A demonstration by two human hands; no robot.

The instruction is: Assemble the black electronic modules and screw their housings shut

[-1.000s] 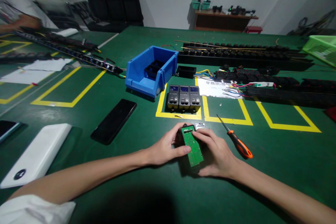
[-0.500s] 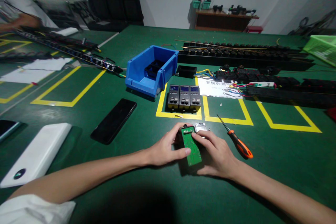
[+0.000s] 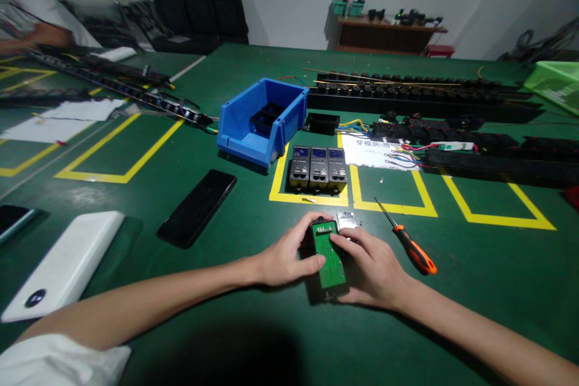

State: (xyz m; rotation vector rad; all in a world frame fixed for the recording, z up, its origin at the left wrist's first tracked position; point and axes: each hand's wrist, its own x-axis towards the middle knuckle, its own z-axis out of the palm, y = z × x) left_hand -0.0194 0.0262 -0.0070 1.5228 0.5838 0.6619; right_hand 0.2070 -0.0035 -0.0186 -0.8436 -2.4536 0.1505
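Observation:
Between my hands is a green circuit board (image 3: 331, 265), seated in a black housing whose dark rim shows around it. My left hand (image 3: 287, 256) is closed round its left side, with the thumb on the board's left edge. My right hand (image 3: 373, 265) closes on the right side, its index finger touching the board near the upper right. Just behind my right fingers lies a small silvery metal plate (image 3: 347, 221), partly covered. An orange-and-black screwdriver (image 3: 414, 248) rests to the right. Beyond my hands stand three black modules (image 3: 319, 167) side by side inside a yellow taped outline.
A blue bin (image 3: 253, 139) holding black parts stands behind the modules. To the left lie a black phone (image 3: 196, 208) and a white power bank (image 3: 63, 265). Long black strips (image 3: 420, 102) with wires run along the back right. Another person's arm (image 3: 40, 36) is at far left.
The circuit board sits lower in its black housing, and more of the housing's rim now shows. My right index finger has shifted slightly on the board. Other things stay put.

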